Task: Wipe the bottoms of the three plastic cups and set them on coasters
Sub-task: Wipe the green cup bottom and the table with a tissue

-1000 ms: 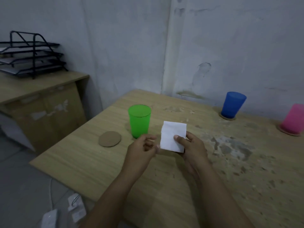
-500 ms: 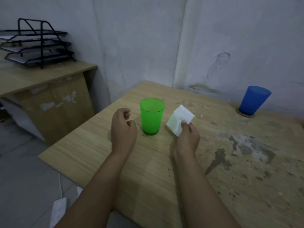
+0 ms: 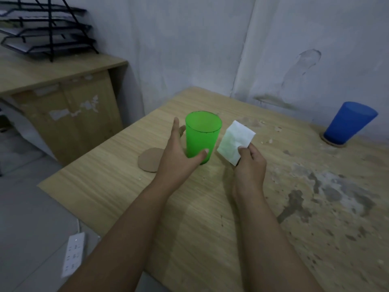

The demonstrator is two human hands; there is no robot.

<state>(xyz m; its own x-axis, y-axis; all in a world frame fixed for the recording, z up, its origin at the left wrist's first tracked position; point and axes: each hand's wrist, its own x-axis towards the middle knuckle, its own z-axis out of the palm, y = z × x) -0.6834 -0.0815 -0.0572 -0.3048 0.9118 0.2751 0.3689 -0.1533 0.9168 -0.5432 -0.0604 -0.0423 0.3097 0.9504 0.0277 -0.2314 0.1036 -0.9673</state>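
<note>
the left hand has its fingers spread wide around the upright green cup, thumb at its near side. the right hand pinches a folded white tissue just right of the cup. a cardboard coaster lies partly under the left hand on the wooden surface. far right, the blue cup stands on another coaster.

We find no text, label, brand, number or sign that can be read anywhere in the view.
</note>
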